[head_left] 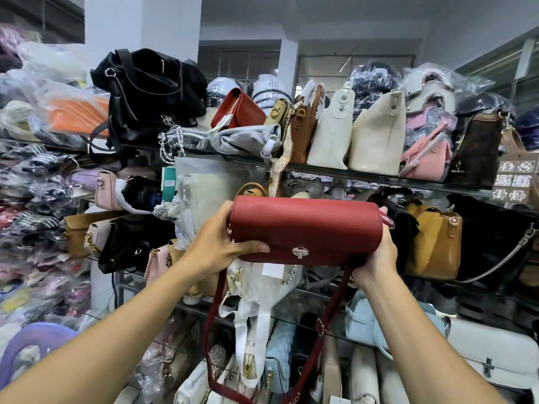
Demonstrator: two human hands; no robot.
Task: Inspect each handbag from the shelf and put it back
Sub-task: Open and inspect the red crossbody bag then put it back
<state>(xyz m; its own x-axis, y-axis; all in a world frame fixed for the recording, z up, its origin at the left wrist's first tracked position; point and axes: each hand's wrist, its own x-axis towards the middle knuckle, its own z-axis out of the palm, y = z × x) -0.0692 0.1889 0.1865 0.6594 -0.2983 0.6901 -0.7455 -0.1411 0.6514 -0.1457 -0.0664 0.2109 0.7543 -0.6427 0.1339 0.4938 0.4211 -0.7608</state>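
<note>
Grip at both ends of a red handbag (306,225): left hand (221,243) curled round its left end, thumb across the front, right hand (376,258) wrapped under its right end. Held level in mid-air before the shelf (379,177), silver clasp (300,252) facing the camera, strap (320,328) drooping in a loop below. Behind, cream bags (376,135) upright on it.

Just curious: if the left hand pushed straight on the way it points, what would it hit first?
The left hand grips the red handbag; beyond that, likely the plastic-wrapped cream bag, though depth is unclear.

Two hands (217,243) (376,258), perhaps forty handbags (306,225)
</note>
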